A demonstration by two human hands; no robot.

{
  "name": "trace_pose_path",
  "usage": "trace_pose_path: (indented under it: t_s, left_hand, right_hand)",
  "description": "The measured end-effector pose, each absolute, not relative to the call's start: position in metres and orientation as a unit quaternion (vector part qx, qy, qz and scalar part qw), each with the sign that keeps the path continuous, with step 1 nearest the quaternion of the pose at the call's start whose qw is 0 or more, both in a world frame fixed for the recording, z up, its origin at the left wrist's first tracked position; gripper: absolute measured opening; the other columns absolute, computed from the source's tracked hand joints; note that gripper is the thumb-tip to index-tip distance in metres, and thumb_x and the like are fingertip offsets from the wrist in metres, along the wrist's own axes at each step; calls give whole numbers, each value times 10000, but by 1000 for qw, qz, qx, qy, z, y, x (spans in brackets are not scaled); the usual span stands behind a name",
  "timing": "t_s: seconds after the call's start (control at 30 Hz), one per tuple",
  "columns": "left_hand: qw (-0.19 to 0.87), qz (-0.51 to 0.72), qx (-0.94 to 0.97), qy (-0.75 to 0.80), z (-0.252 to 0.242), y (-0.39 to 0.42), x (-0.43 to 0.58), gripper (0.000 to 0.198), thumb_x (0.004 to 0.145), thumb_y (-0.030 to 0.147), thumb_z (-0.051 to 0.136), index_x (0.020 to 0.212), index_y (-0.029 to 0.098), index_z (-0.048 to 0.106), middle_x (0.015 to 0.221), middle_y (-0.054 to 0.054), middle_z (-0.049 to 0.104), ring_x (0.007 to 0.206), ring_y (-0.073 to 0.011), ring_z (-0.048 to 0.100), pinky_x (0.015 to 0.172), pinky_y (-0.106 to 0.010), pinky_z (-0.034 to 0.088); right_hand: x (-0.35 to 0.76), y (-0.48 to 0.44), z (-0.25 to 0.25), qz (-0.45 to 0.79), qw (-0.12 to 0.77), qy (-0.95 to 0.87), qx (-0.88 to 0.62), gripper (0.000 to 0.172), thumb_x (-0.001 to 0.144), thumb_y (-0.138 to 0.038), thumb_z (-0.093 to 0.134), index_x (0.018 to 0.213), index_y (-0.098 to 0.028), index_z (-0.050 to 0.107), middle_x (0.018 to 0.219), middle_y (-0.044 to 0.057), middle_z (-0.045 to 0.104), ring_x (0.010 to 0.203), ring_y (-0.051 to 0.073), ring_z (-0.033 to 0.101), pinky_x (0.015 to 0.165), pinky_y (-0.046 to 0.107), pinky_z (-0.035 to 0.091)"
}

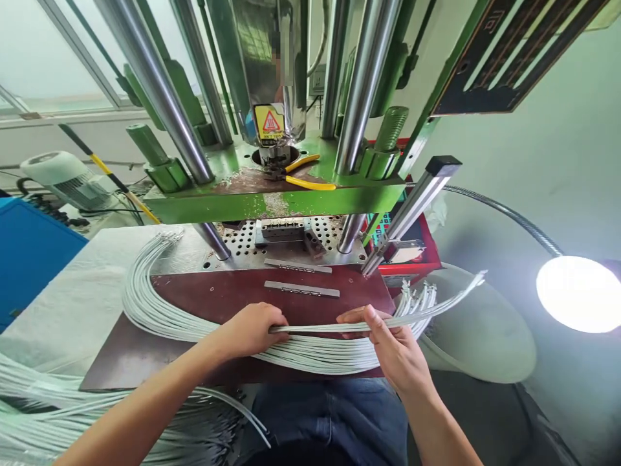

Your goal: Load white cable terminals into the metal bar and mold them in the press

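Observation:
A bundle of white cables (320, 355) curves across the dark red board (233, 291) in front of me. Several strands are lifted off the bundle and run between my hands as separated cables (315, 329). My left hand (257, 329) is closed around them, over the bundle's middle. Farther right, my right hand (392, 340) pinches the same strands between thumb and fingers, their free ends pointing up to the right. Beyond my hands lie two slotted metal strips, a nearer strip (301, 289) and a farther strip (298, 266).
A green press (272, 207) with steel columns stands ahead, a metal mould block (281, 231) on its perforated bed. Yellow-handled pliers (310, 183) lie on its plate. More cables (58, 408) are piled at lower left. A lit lamp (579, 294) and a pale round bin (485, 330) are right.

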State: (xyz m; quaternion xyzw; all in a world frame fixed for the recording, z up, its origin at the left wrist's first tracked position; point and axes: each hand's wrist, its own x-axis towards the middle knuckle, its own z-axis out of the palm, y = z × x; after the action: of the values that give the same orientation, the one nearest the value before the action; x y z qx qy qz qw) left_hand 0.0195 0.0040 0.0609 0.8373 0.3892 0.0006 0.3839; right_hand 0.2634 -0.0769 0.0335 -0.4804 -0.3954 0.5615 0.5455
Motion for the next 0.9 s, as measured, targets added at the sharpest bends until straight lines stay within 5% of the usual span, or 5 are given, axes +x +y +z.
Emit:
trace_pose_path:
  t_s: [0.37,0.5,0.63,0.73,0.9]
  left_hand:
    - [277,79,886,363,62,-1,13,198,875,237,473,728,189,596,802,-21,553,727,-152,507,674,-263,392]
    - [369,54,845,384,74,-2,9,128,832,291,552,754,190,566,729,17,576,642,-127,482,603,-237,368]
    - [468,-2,794,389,96,-9,15,213,788,386,642,789,174,613,660,42,574,590,-108,470,551,-218,320]
    - [471,-14,799,373,112,-21,30,217,805,405,635,818,189,640,684,38,605,606,-116,489,556,-223,315]
    - [452,16,808,378,103,-48,32,251,886,407,507,781,222,640,790,1,676,744,-167,581,689,-245,376]
  right_hand:
    - [249,-91,37,581,565,-283,-513,457,809,-556,654,759,-111,748,686,89,695,565,189,660,548,294,519]
    - [245,-96,42,665,501,-232,-503,516,804,-589,636,752,-81,714,671,130,705,545,203,662,508,288,505]
    - [234,-101,46,772,440,-217,-405,470,864,-539,581,932,-91,708,910,167,722,727,233,691,569,308,523]
    - [231,-105,47,731,537,-193,-375,301,864,-430,625,1007,-173,690,1046,106,693,876,209,652,713,328,526]
    - [272,-111,46,549,699,-156,-430,296,875,-419,606,682,-195,595,727,5,611,710,154,574,662,284,474]
